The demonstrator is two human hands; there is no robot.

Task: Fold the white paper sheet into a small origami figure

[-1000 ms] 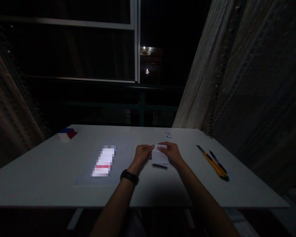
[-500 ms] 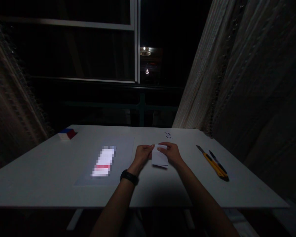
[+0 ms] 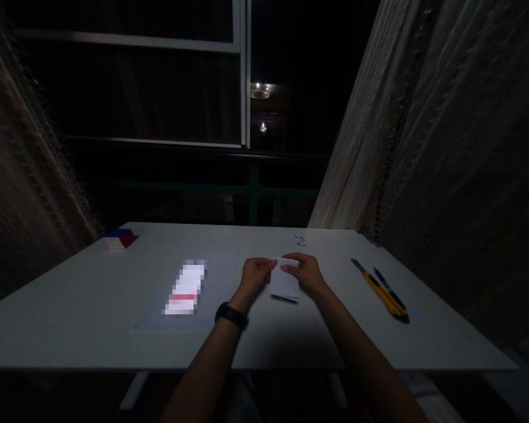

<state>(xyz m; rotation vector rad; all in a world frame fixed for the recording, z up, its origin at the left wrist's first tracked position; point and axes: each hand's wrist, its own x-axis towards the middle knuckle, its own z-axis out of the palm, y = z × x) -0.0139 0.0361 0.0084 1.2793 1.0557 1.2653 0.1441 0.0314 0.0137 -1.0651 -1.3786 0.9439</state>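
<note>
A small piece of folded white paper (image 3: 284, 286) is held between both my hands over the white table (image 3: 92, 305). My left hand (image 3: 256, 274) pinches its upper left edge, with the thumb near the top corner. My right hand (image 3: 307, 270) grips the upper right part, its thumb lying on the front face and its fingers behind. At the bottom edge the paper's layers stand slightly apart. The fingers behind the paper are partly hidden. A black band circles my left wrist.
Left of my hands a bright, pixelated phone-like screen (image 3: 186, 289) lies on a large pale sheet (image 3: 223, 264). A yellow utility knife (image 3: 381, 294) and a dark pen (image 3: 388, 288) lie to the right. A colored puzzle cube (image 3: 120, 238) sits far left. Small dark-marked pieces (image 3: 300, 241) lie beyond my hands.
The lower edge of the folded paper has shifted slightly, and its layers look closer together. Both hands keep nearly the same place and grip.
</note>
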